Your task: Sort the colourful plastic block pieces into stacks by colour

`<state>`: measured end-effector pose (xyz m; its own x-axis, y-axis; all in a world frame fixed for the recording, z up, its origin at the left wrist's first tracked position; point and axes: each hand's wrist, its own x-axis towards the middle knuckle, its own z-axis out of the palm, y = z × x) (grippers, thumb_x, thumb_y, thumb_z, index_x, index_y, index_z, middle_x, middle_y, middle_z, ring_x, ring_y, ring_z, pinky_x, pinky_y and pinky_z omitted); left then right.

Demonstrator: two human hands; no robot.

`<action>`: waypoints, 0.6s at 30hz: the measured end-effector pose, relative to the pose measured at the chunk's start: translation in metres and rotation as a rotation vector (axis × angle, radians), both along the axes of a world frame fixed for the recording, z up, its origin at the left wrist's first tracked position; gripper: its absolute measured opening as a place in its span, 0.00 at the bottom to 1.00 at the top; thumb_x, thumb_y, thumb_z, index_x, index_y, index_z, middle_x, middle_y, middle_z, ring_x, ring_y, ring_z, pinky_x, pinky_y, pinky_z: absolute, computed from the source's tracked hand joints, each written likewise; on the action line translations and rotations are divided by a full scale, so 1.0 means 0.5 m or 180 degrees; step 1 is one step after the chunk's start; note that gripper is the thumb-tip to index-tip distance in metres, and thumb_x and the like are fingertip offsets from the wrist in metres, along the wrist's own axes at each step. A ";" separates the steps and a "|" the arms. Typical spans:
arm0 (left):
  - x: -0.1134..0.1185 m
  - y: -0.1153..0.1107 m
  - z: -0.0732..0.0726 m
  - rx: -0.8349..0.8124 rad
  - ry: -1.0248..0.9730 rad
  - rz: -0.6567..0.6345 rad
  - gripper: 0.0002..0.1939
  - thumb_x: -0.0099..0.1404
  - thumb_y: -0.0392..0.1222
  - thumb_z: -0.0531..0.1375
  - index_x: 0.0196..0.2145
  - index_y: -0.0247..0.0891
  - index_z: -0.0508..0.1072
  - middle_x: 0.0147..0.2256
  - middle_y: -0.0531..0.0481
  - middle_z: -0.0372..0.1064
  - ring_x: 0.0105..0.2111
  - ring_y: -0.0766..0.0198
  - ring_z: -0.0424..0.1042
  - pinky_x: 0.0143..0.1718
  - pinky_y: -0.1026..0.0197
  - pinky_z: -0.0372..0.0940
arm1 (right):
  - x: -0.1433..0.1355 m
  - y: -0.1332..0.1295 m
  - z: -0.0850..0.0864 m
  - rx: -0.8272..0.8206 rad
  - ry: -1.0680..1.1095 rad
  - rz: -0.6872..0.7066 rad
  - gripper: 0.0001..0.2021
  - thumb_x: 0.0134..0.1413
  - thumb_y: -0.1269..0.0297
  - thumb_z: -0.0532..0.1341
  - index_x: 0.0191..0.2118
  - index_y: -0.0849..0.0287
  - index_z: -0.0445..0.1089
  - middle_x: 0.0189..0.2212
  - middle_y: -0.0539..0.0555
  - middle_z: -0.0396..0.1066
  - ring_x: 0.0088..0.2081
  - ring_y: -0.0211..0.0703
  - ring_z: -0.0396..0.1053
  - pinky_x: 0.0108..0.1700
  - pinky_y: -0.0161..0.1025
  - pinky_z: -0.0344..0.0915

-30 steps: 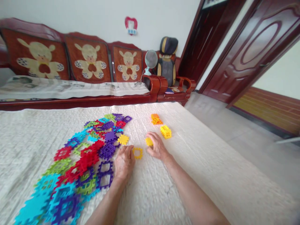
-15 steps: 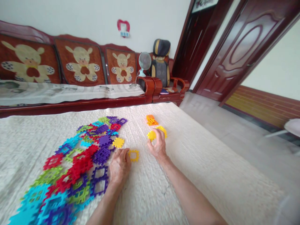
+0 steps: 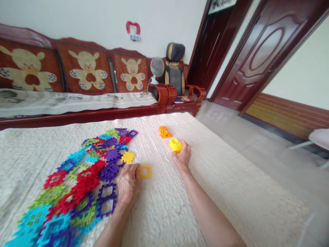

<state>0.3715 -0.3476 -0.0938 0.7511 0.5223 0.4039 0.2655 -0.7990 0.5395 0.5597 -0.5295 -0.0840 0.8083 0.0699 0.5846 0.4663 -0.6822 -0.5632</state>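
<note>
Yellow block cluster (image 3: pixel 175 144) in right hand (image 3: pixel 183 156), no readable writing.

A long wooden sofa (image 3: pixel 84 113) with bear cushions (image 3: pixel 86 70) stands at the back. A small fan (image 3: pixel 157 68) sits beside it. Brown doors (image 3: pixel 264 51) stand open.

loads of bare quilt (image 3: pixel 231 178) open from 3 to 6 o'clock, but the pile of colourful tiles (image 3: pixel 84 175) clogs 9 to 11 and the orange block (image 3: pixel 164 132) sits at 12.
</note>
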 end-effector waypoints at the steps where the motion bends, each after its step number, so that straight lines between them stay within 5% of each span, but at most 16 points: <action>1: 0.000 0.000 -0.001 -0.0044 -0.0051 0.0030 0.15 0.64 0.35 0.51 0.42 0.39 0.76 0.40 0.47 0.75 0.40 0.60 0.72 0.44 0.60 0.66 | -0.001 -0.001 0.002 -0.0020 -0.0013 -0.0002 0.32 0.41 0.67 0.57 0.57 0.64 0.56 0.49 0.66 0.62 0.52 0.60 0.60 0.54 0.57 0.58; 6: -0.001 -0.003 0.004 -0.0323 -0.0162 0.0151 0.16 0.63 0.34 0.50 0.41 0.37 0.76 0.38 0.47 0.75 0.39 0.61 0.73 0.42 0.61 0.67 | -0.023 0.010 0.022 0.0129 -0.0528 0.0395 0.29 0.44 0.66 0.55 0.56 0.61 0.56 0.51 0.64 0.61 0.55 0.59 0.59 0.56 0.58 0.57; 14: 0.003 -0.009 0.018 -0.0598 -0.0191 0.0223 0.18 0.61 0.30 0.50 0.41 0.38 0.76 0.36 0.47 0.75 0.37 0.63 0.73 0.42 0.63 0.67 | -0.134 0.084 0.043 -0.0313 -0.0091 0.2825 0.24 0.50 0.67 0.57 0.56 0.57 0.62 0.51 0.60 0.66 0.54 0.52 0.63 0.57 0.51 0.62; 18: 0.002 -0.011 0.023 -0.0778 -0.0293 0.0282 0.19 0.61 0.28 0.49 0.42 0.37 0.76 0.36 0.47 0.75 0.38 0.64 0.73 0.43 0.63 0.67 | -0.149 0.089 0.043 -0.0909 0.0208 0.3408 0.26 0.48 0.61 0.63 0.55 0.57 0.64 0.52 0.60 0.66 0.54 0.54 0.64 0.56 0.53 0.62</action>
